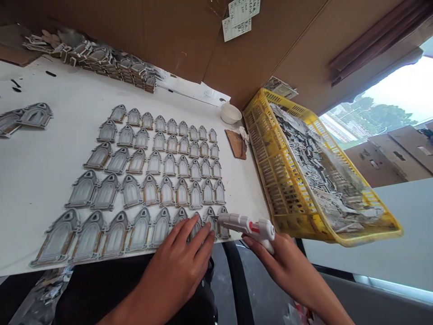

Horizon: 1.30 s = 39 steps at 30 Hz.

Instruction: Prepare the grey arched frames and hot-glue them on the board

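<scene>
My right hand (284, 259) is wrapped round the handle of a white hot glue gun (240, 223) with a red part near its back. The gun's nozzle points left, over a small grey arched window-shaped piece (210, 215) near the right end of the front row. My left hand (182, 262) rests with fingers stretched out over the neighbouring arched pieces, partly covering them. Several rows of these grey pieces with brown edges (140, 230) lie on the white table (250, 180). Whether the nozzle touches a piece, I cannot tell.
A yellow plastic crate (270, 171) with many small grey parts stands to the right. Beside it are a white bowl (231, 113) and a cardboard scrap (236, 144). Stacked arched pieces (118, 67) line the back; two more (35, 116) lie far left. Cardboard (169, 36) walls the rear.
</scene>
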Tool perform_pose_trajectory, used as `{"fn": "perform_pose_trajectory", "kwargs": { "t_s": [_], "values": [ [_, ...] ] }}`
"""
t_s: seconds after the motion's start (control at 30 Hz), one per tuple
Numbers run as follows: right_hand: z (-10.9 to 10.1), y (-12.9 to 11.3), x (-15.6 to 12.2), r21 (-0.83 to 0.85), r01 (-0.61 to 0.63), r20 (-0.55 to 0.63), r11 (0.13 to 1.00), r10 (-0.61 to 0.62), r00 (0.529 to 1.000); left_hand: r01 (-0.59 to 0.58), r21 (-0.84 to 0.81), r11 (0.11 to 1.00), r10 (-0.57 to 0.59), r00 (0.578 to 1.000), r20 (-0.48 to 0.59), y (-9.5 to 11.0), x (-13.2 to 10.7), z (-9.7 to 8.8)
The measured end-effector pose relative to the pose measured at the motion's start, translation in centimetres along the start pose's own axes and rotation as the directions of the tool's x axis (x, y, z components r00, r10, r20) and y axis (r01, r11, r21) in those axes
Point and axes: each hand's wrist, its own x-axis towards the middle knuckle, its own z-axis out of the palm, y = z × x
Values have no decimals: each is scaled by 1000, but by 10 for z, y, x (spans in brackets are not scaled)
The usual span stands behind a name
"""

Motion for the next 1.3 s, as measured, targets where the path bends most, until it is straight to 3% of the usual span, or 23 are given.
{"fn": "perform_pose_trajectory", "kwargs": {
  "t_s": [0.13, 0.33, 0.43, 0.57, 0.77, 0.97, 1.3],
  "values": [
    [-13, -8, 1, -148, 42, -10, 988, -44, 999, -2, -5, 1000, 2, 1000, -10, 0, -1, 2],
    [-41, -38, 14, -408, 167, 91, 898, -142, 986, -5, -12, 1000, 4, 1000, -27, 0, 1, -1],
    [-55, -43, 17, -380, 166, 102, 910, -137, 985, 1, -20, 1000, -1, 999, -39, -1, 3, -3],
    [-63, -29, 8, -268, 79, 71, 960, -62, 996, -12, -44, 999, 10, 999, -33, -3, 7, -6],
    [-54, 3, -8, -126, 25, 10, 992, -24, 1000, -27, -50, 998, 26, 999, -22, -8, 6, -3],
    [-34, 10, -13, -55, -41, -17, 998, 40, 999, -19, -63, 998, 13, 996, -92, -8, 8, -1],
    [-15, 23, -6, 7, 62, -10, 998, -62, 998, 1, -108, 994, -11, 996, -91, -8, 16, -11]
  ]
}}
